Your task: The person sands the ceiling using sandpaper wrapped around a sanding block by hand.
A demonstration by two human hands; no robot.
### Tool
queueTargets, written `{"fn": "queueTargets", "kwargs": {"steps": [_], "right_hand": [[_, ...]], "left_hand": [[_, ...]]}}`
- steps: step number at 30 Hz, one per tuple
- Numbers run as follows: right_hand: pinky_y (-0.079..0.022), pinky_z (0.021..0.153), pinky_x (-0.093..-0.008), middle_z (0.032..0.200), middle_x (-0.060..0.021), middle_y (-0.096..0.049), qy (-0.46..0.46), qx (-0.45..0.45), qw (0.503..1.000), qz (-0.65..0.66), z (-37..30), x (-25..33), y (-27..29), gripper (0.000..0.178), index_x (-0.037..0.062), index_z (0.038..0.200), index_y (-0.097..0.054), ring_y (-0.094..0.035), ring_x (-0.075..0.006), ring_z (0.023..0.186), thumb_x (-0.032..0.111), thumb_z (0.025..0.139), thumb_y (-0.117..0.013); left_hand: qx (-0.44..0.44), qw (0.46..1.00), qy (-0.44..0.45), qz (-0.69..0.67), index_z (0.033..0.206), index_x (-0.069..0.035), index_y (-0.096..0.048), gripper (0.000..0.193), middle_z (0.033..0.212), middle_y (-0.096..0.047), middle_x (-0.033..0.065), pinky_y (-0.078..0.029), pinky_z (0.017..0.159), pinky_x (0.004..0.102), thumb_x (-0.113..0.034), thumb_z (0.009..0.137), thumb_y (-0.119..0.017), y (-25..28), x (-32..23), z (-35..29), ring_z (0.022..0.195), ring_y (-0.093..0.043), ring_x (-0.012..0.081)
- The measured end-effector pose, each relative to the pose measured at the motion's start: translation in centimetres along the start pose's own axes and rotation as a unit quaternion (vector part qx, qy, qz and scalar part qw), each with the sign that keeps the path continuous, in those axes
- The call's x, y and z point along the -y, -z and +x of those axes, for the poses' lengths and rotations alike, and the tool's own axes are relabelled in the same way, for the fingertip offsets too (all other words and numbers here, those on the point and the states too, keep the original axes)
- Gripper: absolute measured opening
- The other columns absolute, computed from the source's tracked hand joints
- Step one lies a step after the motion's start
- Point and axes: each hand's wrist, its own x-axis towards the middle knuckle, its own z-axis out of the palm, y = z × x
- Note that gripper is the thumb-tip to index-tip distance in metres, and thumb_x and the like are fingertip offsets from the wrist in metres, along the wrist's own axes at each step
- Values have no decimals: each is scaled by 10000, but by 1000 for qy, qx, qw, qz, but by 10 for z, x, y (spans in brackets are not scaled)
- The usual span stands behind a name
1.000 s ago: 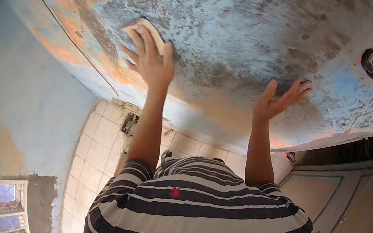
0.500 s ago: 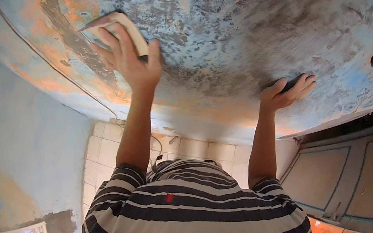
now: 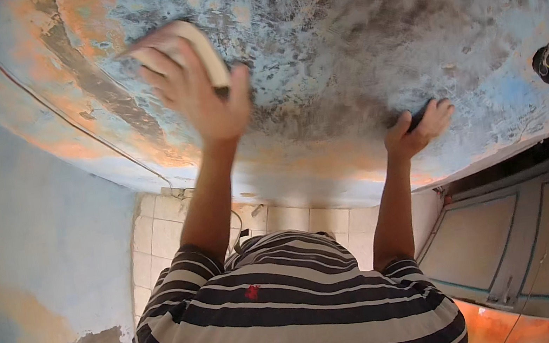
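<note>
A pale, rectangular sanding block (image 3: 188, 46) lies flat against the mottled blue-and-orange plastered surface (image 3: 340, 41) overhead, gripped by the left hand (image 3: 199, 94) with fingers spread over its back and the thumb hooked round its lower edge. To the right of the block, well apart from it, the right hand (image 3: 417, 130) braces on the same surface, fingers curled around a small dark object (image 3: 420, 115) that is too hidden to name. A thin wire (image 3: 69, 124) runs just left of the block; a dark hole (image 3: 546, 62) sits far right. Sanding well here probably means keeping the block flat, with even pressure and overlapping strokes.
</note>
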Motion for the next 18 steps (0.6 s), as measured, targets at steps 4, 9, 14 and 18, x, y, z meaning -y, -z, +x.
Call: {"fn": "queueTargets", "kwargs": {"steps": [4, 9, 14, 18], "right_hand": [[-240, 1134, -649, 1522, -302, -384, -24, -9, 999, -38, 10, -27, 9, 566, -26, 1448, -433, -300, -541, 1422, 389, 1062, -432], [-214, 1136, -657, 1539, -290, -378, -42, 17, 999, -21, 3, -46, 19, 559, -23, 1424, -470, -258, -524, 1454, 387, 1044, -456], [-173, 1162, -664, 1530, -277, -399, 29, 17, 999, 33, -9, -68, 20, 517, -29, 1372, -527, -213, -506, 1479, 365, 1039, -486], [-114, 1180, -680, 1511, -238, -437, 49, 60, 994, 75, -16, -77, 25, 473, 44, 1325, -557, -185, -512, 1485, 402, 1038, -440]], "left_hand": [[209, 975, -47, 58, 1438, -126, -509, 814, 1563, -249, 350, -69, 1054, 795, -602, 807, -702, -21, -52, -113, 1429, -99, 641], [174, 975, 78, 114, 1441, -135, -511, 784, 1600, -228, 304, -59, 1046, 802, -604, 834, -675, -5, -84, -23, 1450, -42, 626], [80, 987, 106, 86, 1539, -139, -386, 837, 1625, -155, 308, -71, 1040, 802, -541, 861, -669, -7, -94, -22, 1460, 1, 610], [260, 941, 191, 101, 1567, -74, -276, 871, 1652, -65, 279, -94, 1042, 803, -376, 847, -661, -26, -150, -139, 1481, 34, 582]]}}
